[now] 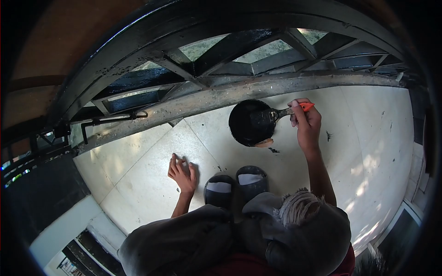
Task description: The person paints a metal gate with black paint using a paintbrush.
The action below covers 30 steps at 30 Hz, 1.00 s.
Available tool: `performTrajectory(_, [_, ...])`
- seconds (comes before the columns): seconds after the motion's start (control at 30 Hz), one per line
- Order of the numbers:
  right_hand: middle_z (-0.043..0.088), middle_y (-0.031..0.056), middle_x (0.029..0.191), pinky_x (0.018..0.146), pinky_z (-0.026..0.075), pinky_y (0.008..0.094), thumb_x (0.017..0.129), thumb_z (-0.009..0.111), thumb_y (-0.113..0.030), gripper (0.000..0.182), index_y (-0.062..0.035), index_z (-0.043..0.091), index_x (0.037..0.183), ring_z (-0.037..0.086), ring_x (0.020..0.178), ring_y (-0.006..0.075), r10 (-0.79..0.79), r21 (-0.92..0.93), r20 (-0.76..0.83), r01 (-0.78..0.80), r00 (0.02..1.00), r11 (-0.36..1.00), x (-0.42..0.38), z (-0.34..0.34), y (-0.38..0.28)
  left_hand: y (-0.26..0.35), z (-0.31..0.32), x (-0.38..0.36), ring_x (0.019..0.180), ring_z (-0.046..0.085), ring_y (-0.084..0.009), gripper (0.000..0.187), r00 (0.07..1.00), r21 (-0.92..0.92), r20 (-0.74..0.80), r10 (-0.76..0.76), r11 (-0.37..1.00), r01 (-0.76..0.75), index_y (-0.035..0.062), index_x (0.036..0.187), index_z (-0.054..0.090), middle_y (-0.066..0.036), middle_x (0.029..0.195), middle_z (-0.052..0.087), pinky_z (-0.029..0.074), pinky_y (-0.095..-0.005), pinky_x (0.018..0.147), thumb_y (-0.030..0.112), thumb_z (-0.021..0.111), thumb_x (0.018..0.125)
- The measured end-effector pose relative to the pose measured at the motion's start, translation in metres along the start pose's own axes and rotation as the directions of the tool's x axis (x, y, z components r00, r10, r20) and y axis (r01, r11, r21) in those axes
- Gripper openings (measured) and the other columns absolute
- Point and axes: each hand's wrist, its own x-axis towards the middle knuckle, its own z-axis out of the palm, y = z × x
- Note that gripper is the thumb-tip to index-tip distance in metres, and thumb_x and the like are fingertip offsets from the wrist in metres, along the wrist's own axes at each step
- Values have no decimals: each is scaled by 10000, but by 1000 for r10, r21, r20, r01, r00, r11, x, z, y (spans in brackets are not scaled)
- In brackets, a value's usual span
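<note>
My right hand is closed around the orange-tipped handle of a paintbrush. The brush's dark bristle end reaches into a round black paint pot on the floor. A small tan piece shows at the pot's lower rim. To the left, my left hand is over the pale tiles with its fingers loosely curled and apart, holding nothing.
A black metal gate or grille with diagonal bars, glossy in places, spans the far side above a concrete ledge. A black latch rod sits at its left. Dark paint spots mark the tiled floor. My sandalled feet are close below the pot.
</note>
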Motion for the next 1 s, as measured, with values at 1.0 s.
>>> performTrajectory(1.0, [612,8,663,533,412,233,1017,654,-247,276,7,649,912,540,587,46,-73,363,-169,131,983,922,62,86,-13,-11,4,-1,1393,319,-406,425,995,17,7,95,995,-95,-20,1279,515,-250,1564,353,213,-548,1107,266,580,971])
